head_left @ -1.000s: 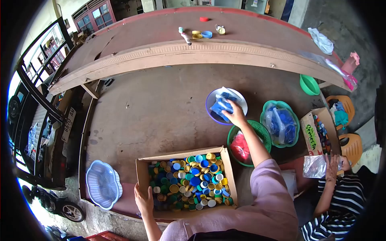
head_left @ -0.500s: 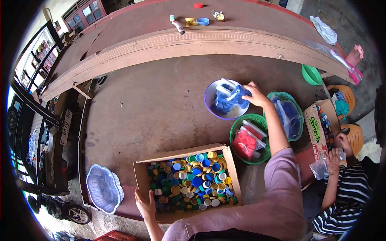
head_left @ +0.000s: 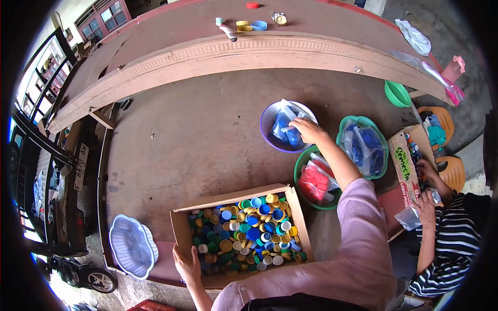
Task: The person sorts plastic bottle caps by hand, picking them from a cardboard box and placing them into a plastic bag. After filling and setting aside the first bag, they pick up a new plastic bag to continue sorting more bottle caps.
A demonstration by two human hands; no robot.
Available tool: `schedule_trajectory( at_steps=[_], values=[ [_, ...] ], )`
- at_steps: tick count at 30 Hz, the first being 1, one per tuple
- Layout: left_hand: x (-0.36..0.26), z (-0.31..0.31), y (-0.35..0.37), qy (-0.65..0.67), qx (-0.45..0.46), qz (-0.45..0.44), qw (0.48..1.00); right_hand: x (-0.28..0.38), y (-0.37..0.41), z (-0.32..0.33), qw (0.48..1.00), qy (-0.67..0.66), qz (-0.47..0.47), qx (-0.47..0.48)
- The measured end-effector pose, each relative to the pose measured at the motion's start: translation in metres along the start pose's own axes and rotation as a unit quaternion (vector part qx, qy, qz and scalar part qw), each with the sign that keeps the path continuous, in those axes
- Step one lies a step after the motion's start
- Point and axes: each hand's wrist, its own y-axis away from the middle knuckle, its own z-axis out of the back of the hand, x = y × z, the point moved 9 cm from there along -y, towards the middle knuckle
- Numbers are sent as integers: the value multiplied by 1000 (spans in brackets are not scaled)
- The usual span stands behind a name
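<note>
My left hand (head_left: 188, 265) grips the left wall of a cardboard box (head_left: 181, 228), fingers outside and thumb inside. Many loose bottle caps (head_left: 253, 233) in blue, yellow, green and white fill the box. Over a white bowl with a purple rim (head_left: 265, 124), my right hand (head_left: 308, 130) has its fingers closed on a clear plastic bag of blue caps (head_left: 282, 123), which rests inside the bowl. My fingers partly cover the bag. Just below stands a green basket (head_left: 300, 179) holding a bag of red caps (head_left: 314, 182).
A scalloped green basket (head_left: 385, 140) holds bags of blue caps. At right a co-worker's hands (head_left: 426, 207) are by a box marked Semesta (head_left: 402, 160) and a plastic bag. A pale scalloped basin (head_left: 129, 246) stands left. A raised wooden beam (head_left: 249, 57) crosses the far side.
My right hand has lowered the bag of blue caps into the purple-rimmed bowl and shifted slightly left. My left hand stays on the box. The co-worker's upper hand has moved towards the Semesta box.
</note>
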Motion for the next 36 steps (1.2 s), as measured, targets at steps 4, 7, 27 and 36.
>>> schedule_trajectory(
  at_steps=[4, 7, 27, 36],
  values=[
    [-3, 1, 0, 0, 3, 12, 1000, 9, 2, 13, 997, 56, -23, 39],
    [-1, 2, 1, -3, 13, 15, 1000, 1, 8, 24, 1000, 20, -22, 3],
    [-56, 27, 56, 195, -47, -203, 959, 127, 413, -43, 884, -78, -325, -328],
    [-63, -4, 75, 203, 40, -259, 943, 108, 413, -64, 865, -45, -385, -318]
  ],
)
